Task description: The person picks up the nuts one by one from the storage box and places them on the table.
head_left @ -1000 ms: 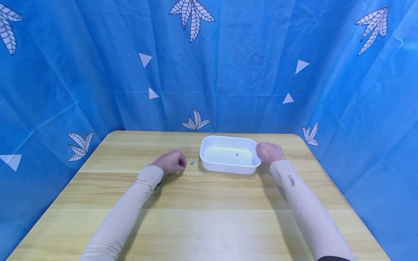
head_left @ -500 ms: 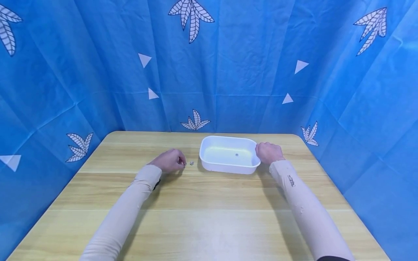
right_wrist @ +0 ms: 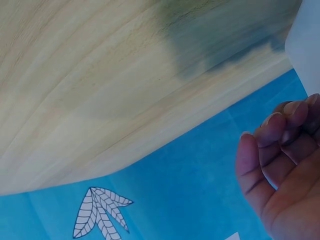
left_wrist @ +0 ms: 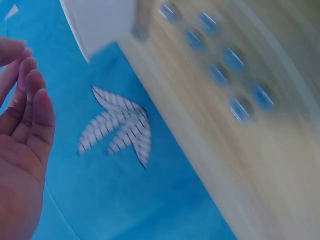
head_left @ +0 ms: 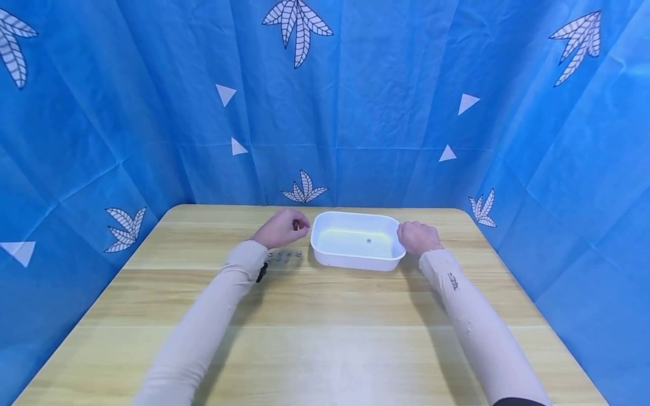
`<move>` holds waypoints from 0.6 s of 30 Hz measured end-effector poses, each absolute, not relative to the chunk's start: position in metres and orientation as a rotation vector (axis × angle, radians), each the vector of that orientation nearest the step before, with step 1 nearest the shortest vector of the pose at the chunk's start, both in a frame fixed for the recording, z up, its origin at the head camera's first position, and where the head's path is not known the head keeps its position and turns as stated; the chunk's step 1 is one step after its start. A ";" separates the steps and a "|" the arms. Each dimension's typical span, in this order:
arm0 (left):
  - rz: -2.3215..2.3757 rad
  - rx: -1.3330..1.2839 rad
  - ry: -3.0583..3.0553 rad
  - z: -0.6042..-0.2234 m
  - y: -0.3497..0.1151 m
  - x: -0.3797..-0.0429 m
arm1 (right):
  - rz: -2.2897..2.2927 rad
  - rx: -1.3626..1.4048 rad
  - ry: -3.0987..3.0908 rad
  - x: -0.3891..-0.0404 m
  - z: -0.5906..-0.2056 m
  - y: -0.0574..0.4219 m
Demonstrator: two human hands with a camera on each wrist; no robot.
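Note:
In the head view my left hand (head_left: 281,228) is raised by the left end of the white plastic tub (head_left: 355,263). Thumb and index fingertip meet in a pinch, and the small piece between them is hidden by the fingers. Beneath that wrist several small shiny round pieces (head_left: 298,254) lie in two rows on the table; motion blurs the same pieces (left_wrist: 234,59) in the left wrist view. One similar piece (head_left: 369,241) lies inside the tub. With curled fingers my right hand (head_left: 418,238) grips the tub's right rim.
The wooden table (head_left: 325,338) has rounded far corners. Blue cloth (head_left: 386,101) with leaf and triangle prints hangs behind it and along both sides. Part of the tub (right_wrist: 306,55) shows beside the fingers in the right wrist view.
My left hand has lifted off the rows of pieces and moved right and away from me to the tub's left end, uncovering the pieces. The right hand and the tub have stayed put.

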State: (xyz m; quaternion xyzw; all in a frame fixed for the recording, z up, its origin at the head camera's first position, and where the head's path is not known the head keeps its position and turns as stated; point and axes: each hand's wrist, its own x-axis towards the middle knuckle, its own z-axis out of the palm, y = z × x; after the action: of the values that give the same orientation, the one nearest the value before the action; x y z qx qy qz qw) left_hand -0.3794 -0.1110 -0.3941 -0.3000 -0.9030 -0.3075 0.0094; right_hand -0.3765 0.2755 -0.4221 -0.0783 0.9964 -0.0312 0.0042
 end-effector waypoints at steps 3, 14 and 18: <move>-0.949 -1.004 -2.793 -0.397 -0.087 -0.384 | -0.090 -0.263 3.128 -0.376 -0.422 0.276; -0.836 -1.052 -2.888 -0.432 -0.029 -0.391 | -0.098 -0.295 3.162 -0.374 -0.426 0.274; -0.840 -1.025 -2.891 -0.436 -0.023 -0.386 | -0.065 -0.334 3.182 -0.376 -0.423 0.277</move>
State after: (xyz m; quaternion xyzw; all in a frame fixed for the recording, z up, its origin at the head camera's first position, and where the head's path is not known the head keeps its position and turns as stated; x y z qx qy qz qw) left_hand -0.3862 -0.0232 -0.4363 -0.3223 -0.9088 -0.2642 -0.0195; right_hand -0.3757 0.2769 -0.4231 -0.1043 0.9939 -0.0202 -0.0294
